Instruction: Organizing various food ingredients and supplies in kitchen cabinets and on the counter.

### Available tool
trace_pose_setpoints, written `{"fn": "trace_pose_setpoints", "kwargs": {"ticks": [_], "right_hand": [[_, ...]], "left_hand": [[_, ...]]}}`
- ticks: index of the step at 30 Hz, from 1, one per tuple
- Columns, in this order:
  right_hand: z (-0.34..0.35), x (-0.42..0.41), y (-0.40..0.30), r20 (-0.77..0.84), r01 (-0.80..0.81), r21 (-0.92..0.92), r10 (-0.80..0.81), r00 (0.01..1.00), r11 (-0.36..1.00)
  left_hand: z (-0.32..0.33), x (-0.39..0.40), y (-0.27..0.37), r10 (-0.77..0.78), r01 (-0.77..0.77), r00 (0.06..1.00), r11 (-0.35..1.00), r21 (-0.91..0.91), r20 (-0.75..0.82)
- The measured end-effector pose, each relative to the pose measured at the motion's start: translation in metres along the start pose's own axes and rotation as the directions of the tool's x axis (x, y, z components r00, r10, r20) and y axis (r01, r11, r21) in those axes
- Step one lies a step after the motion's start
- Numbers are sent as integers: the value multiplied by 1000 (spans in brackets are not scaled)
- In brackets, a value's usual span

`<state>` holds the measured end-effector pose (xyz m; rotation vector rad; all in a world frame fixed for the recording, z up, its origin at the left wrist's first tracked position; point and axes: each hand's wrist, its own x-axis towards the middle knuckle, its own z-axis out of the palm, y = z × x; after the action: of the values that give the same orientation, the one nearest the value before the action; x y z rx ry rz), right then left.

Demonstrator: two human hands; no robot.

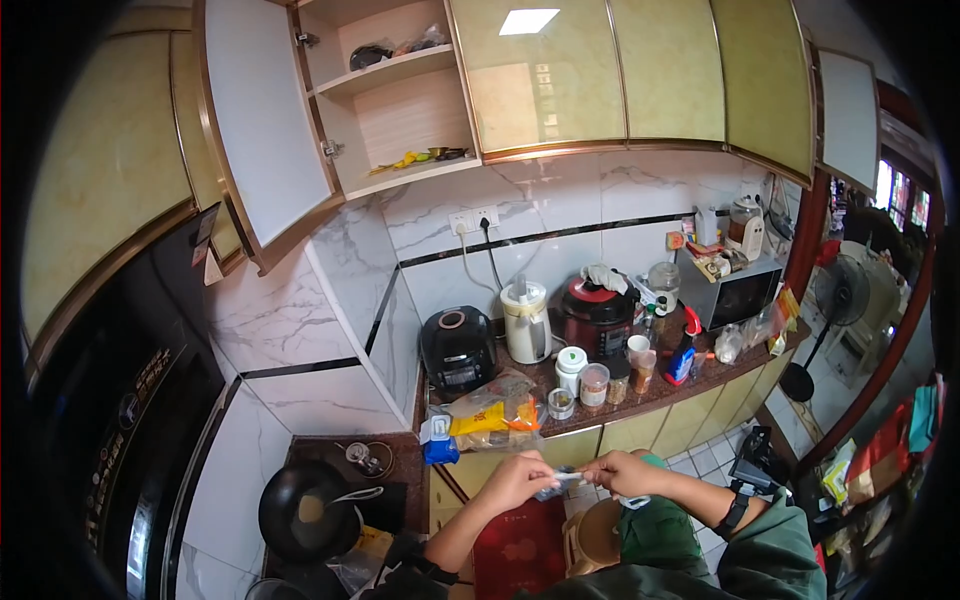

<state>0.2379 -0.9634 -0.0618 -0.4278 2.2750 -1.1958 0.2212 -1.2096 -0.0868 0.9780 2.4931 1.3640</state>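
In front of my body, my left hand [519, 480] pinches one end of a small whitish strip [568, 475], perhaps twisted plastic or cloth. At its other end, the fingers of my right hand [628, 474] grip it. Just below the strip is a bluish-grey crumpled bag [553, 491], partly hidden by my left fingers. A small pale object [636, 502] shows under my right hand; I cannot tell whether it is held. Beneath my hands lies a red board or lid [519, 551], beside a round tan container [596, 529].
A black wok [309, 510] sits at the lower left. The counter holds a rice cooker [459, 346], a white kettle-like appliance [526, 322], a pressure cooker [598, 315], jars [594, 385], a spray bottle [682, 352] and a microwave [739, 294]. Overhead, a cabinet door [262, 112] hangs open.
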Motion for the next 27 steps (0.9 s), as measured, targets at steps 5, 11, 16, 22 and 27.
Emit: {"fn": "trace_pose_setpoints", "kwargs": {"ticks": [5, 11, 16, 22, 27], "right_hand": [[33, -8, -3, 195, -96, 824, -122, 973, 558], [34, 3, 16, 58, 51, 817, -168, 984, 575], [14, 11, 11, -45, 72, 734, -58, 997, 675], [41, 18, 8, -422, 336, 477, -123, 898, 812], [43, 9, -5, -467, 386, -354, -519, 716, 852]], "left_hand": [[13, 16, 5, 84, -136, 876, 988, -75, -475], [-5, 14, 32, 390, -334, 919, 845, -418, 55], [-5, 15, 27, 187, -186, 979, 982, -19, 80], [54, 5, -6, -289, -14, 906, 710, -704, -308], [67, -8, -33, -342, 77, 916, 660, -748, -207]]}}
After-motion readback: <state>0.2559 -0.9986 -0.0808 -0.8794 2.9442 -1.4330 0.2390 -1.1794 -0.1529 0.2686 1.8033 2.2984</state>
